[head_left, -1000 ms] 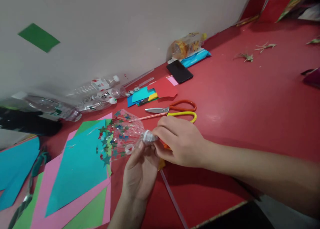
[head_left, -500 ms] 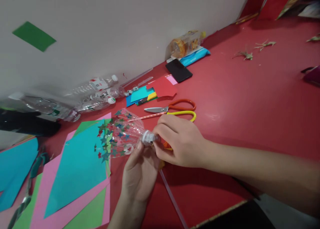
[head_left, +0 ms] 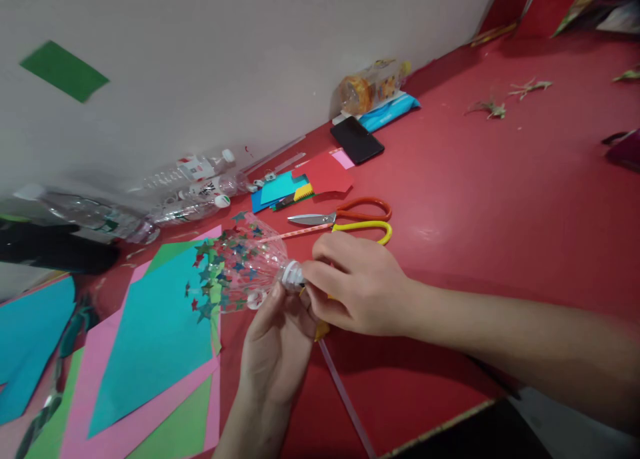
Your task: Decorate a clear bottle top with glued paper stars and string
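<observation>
My left hand [head_left: 280,345] holds a clear plastic bottle top [head_left: 257,252] by its white-ringed neck, thumb along the near side. The bottle's body is cut into strips that fan out to the left, with green, red and blue stars on them. Right at the bottle's mouth, the fingers of my right hand [head_left: 357,282] are pinched together; what lies between them is hidden. Just behind my right hand lie scissors [head_left: 350,217] with one orange and one yellow handle. A pale straw-like strip [head_left: 345,395] runs from under my hands toward the table's front edge.
Coloured paper sheets [head_left: 155,332] cover the left of the red table [head_left: 450,199]. Pliers [head_left: 67,342] lie on them. Several plastic bottles [head_left: 190,209] rest along the wall. Farther right are paper scraps [head_left: 327,172], a black phone [head_left: 357,141] and a blue packet [head_left: 390,113].
My right fingers have shifted slightly left, closer over the bottle's mouth. The bottle top and my left hand have moved slightly left; little else differs.
</observation>
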`<state>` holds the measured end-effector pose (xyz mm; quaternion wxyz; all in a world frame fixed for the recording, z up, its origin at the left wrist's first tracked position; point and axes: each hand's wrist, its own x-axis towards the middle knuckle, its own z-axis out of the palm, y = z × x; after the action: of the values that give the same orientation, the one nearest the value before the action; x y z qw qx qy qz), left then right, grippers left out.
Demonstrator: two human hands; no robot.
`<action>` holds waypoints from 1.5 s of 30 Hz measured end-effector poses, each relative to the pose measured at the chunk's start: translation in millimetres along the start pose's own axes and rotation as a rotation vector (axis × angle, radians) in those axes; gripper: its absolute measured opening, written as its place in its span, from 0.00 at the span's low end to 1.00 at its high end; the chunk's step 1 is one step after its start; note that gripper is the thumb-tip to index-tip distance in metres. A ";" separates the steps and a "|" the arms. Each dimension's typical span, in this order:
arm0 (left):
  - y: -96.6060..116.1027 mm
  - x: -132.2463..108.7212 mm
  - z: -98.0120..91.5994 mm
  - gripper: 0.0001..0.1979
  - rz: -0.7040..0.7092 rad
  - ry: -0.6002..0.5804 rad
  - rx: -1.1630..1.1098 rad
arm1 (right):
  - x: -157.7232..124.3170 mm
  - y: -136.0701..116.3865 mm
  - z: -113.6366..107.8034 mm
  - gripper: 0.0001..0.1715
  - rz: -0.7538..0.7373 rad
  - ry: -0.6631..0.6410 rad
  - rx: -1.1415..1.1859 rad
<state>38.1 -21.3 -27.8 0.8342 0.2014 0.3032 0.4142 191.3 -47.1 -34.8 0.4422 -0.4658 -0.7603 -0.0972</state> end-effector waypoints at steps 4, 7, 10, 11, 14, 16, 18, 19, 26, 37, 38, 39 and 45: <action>0.3 0.9 -2.7 0.12 0.007 0.008 0.000 | 0.8 0.5 -0.4 0.11 -0.012 0.003 -0.020; -0.4 0.7 -4.9 0.10 -0.005 -0.003 -0.014 | 1.0 0.4 0.7 0.11 -0.009 0.007 -0.008; -1.0 -0.1 -4.4 0.10 -0.008 -0.004 -0.017 | 0.6 -0.1 1.8 0.09 0.007 0.026 0.027; -0.8 -0.5 -3.5 0.10 0.003 0.005 -0.006 | 0.4 -0.4 1.8 0.08 0.016 0.030 0.044; 2.1 -2.2 0.8 0.08 0.089 0.044 0.080 | 0.5 -1.4 0.7 0.06 0.075 0.018 0.114; 5.3 -3.7 3.5 0.07 0.170 0.058 0.167 | 1.0 -2.0 -0.2 0.05 0.136 0.017 0.166; 8.3 -5.1 4.4 0.08 0.236 0.051 0.238 | 1.5 -2.4 -0.3 0.04 0.183 0.025 0.201; 9.3 -5.5 4.0 0.08 0.254 0.048 0.258 | 1.5 -2.5 0.1 0.05 0.193 0.027 0.211; 6.5 -1.2 -0.9 0.10 0.203 0.077 0.173 | -0.9 -1.1 4.4 0.09 0.156 0.024 0.191; 2.5 0.9 -3.7 0.07 0.148 0.065 0.054 | -0.8 -0.6 2.5 0.10 0.105 -0.006 0.129; 1.9 0.8 -4.1 0.07 0.139 0.070 0.047 | -0.6 -0.5 2.7 0.10 0.110 -0.010 0.134; 1.3 0.6 -4.3 0.08 0.132 0.079 0.041 | -0.5 -0.4 2.9 0.10 0.121 -0.013 0.142; 0.6 -0.1 -2.8 0.10 0.078 0.092 -0.026 | 0.3 -1.1 3.4 0.04 0.232 -0.007 0.207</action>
<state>35.8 -20.8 -29.5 0.8052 0.1830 0.3276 0.4591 188.5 -45.6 -36.3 0.4937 -0.5025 -0.7089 0.0349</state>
